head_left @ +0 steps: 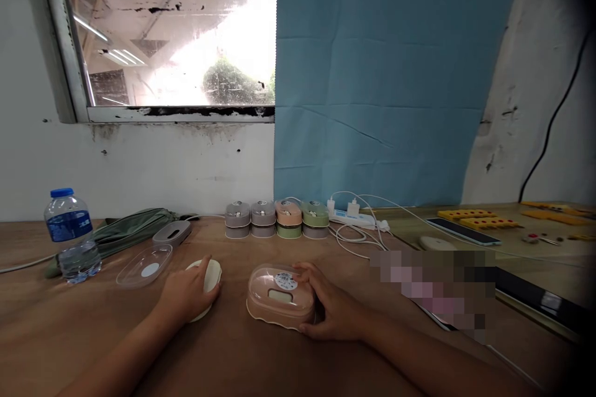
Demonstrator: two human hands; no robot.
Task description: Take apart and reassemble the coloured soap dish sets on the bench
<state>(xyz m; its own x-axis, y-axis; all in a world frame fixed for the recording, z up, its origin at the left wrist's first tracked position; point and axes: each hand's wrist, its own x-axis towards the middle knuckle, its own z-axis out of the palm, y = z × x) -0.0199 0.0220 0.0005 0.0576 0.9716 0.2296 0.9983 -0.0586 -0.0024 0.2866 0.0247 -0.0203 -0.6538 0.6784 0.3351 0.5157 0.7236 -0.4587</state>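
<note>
My right hand (328,304) is closed on the right end of a pink soap box (259,311), thumb low and fingers at the top. This box has a clear domed lid with a round white label, a slot in its pink insert and a cream wavy rim at the bottom. To its left, my left hand (190,293) grips a cream oval tray (213,271), its fingers over the top and covering much of it. Left of that hand lie a clear oval lid (135,270) with a round label and a grey slotted insert (173,232).
Several finished-looking boxes (263,216) stand in a row at the back. A water bottle (69,236) and green bag (133,232) are left. A power strip (356,218) with cables, yellow blocks (479,217), a phone (463,231) and a blurred patch are right.
</note>
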